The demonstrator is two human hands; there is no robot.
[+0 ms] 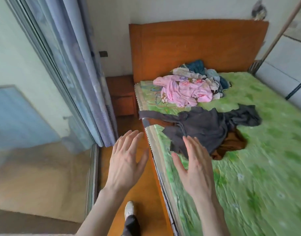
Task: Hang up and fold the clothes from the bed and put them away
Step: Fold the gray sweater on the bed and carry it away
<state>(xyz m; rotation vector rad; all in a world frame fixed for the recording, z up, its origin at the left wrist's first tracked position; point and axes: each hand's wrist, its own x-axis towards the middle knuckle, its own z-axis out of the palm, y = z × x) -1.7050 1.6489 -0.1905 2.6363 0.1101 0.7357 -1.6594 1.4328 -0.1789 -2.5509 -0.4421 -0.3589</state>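
Presumably approaching: left hand (127, 160) and right hand (195, 166) both spread flat, empty, aimed at dark grey garment (202, 126) at 12 o'clock, nearest the bed edge (153, 143).

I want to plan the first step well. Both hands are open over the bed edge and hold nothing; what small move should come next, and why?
Probably lower the right hand onto the dark grey garment and grip it. It is the nearest piece, lying just ahead of that hand's fingers, while the pink garment and its pile sit farther off, by the headboard. The left hand is beside the bed, over the floor.
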